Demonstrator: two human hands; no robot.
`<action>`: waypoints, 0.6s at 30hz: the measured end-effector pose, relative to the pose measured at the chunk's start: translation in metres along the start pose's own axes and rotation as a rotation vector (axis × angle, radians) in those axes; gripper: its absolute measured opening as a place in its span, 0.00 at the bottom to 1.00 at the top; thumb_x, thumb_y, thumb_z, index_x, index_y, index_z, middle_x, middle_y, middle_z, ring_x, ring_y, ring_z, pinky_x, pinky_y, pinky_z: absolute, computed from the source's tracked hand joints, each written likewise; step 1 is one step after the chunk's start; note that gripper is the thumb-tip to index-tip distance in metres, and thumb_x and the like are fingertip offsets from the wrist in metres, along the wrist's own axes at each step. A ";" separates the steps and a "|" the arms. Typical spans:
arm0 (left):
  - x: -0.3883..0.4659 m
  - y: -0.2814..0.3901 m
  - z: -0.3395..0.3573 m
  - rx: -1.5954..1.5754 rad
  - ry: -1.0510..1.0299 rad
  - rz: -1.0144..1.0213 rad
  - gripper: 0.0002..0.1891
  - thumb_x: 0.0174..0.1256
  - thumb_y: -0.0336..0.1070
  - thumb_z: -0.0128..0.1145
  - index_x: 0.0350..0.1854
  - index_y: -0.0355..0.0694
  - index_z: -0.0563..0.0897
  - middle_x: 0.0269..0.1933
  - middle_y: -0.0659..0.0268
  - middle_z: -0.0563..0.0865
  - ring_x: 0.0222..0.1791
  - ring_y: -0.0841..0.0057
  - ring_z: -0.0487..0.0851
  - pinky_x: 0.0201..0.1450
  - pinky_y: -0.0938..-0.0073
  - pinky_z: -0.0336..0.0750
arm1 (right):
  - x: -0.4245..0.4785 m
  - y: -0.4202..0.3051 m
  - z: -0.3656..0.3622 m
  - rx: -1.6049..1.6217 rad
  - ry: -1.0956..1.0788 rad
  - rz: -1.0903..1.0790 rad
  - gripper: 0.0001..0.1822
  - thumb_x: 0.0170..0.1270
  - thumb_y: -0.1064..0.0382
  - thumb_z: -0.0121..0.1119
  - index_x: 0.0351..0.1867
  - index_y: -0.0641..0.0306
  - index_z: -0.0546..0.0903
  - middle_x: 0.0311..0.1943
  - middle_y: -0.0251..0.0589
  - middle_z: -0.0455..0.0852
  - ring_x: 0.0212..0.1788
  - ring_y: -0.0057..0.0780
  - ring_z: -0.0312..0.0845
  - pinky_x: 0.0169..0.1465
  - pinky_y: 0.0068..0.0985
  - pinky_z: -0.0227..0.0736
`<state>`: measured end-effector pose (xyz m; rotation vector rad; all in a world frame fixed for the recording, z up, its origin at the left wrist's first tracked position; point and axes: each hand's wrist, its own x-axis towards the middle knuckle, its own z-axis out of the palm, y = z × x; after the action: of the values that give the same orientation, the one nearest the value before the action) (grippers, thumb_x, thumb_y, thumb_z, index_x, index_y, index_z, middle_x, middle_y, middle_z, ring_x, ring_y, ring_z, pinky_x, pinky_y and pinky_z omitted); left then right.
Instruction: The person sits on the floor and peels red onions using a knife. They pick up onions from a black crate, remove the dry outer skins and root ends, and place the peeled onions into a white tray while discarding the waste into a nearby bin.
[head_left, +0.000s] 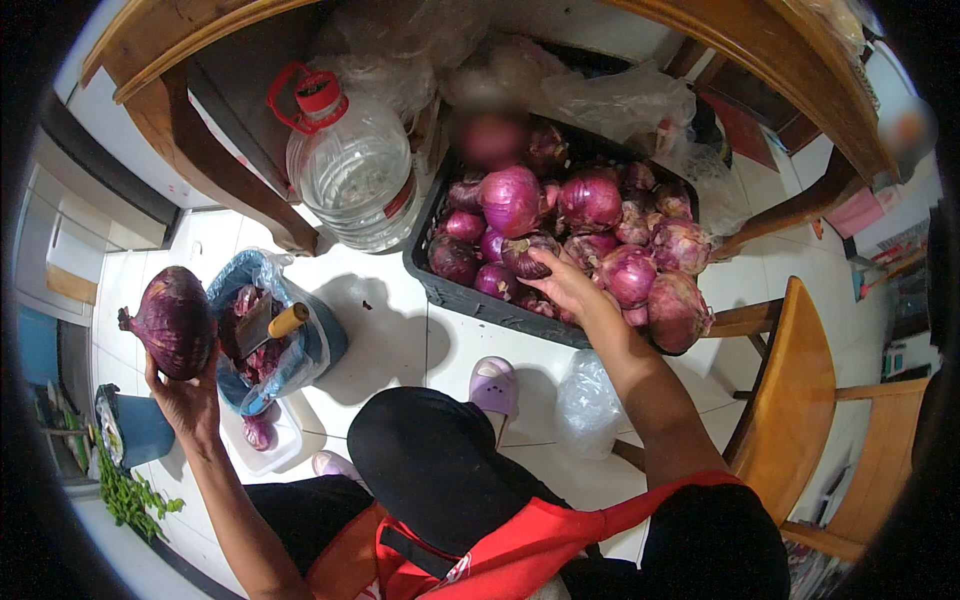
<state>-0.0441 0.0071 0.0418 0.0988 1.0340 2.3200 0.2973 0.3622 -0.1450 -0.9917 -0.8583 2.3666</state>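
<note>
My left hand (187, 409) holds up a large dark red onion (176, 322) from below, its stem end pointing left. My right hand (568, 286) reaches into a black plastic crate (491, 311) heaped with red onions; its fingers grip the side of a smaller dark onion (527, 256) near the crate's front. Beside the left hand stands a blue bin (324, 341) lined with a plastic bag and holding onion skins. A broad-bladed knife (255, 327) with a wooden handle rests on the skins. Below the bin, a white plastic tub (255, 459) contains a red onion (257, 433).
A large clear water jug (352, 172) with a red cap stands left of the crate. A wooden table leg (217, 169) rises beyond it. Right of my knees are a clear plastic bag (590, 405) and a wooden chair (791, 397). A second blue bin (142, 426) stands far left.
</note>
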 end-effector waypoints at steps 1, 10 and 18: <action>-0.001 -0.001 0.003 0.007 0.017 0.003 0.30 0.58 0.43 0.57 0.63 0.44 0.62 0.62 0.53 0.66 0.62 0.56 0.66 0.58 0.50 0.70 | -0.001 0.000 0.007 -0.016 0.025 -0.029 0.30 0.58 0.67 0.58 0.62 0.56 0.59 0.56 0.36 0.69 0.57 0.32 0.66 0.56 0.43 0.68; -0.001 0.000 0.000 0.026 -0.012 0.003 0.31 0.58 0.43 0.58 0.63 0.44 0.62 0.61 0.52 0.67 0.61 0.57 0.68 0.59 0.52 0.70 | -0.012 -0.014 0.045 -0.179 0.056 -0.283 0.35 0.53 0.71 0.58 0.62 0.49 0.56 0.55 0.43 0.67 0.56 0.36 0.67 0.58 0.38 0.66; -0.001 0.001 0.002 -0.022 -0.009 -0.003 0.32 0.58 0.43 0.58 0.64 0.46 0.60 0.62 0.52 0.65 0.62 0.56 0.66 0.58 0.50 0.70 | 0.022 -0.012 0.044 -0.001 -0.153 0.054 0.35 0.65 0.48 0.48 0.64 0.58 0.46 0.52 0.48 0.70 0.54 0.46 0.70 0.55 0.40 0.72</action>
<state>-0.0427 0.0075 0.0444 0.0987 1.0034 2.3251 0.2516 0.3672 -0.1234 -0.8523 -0.8979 2.5143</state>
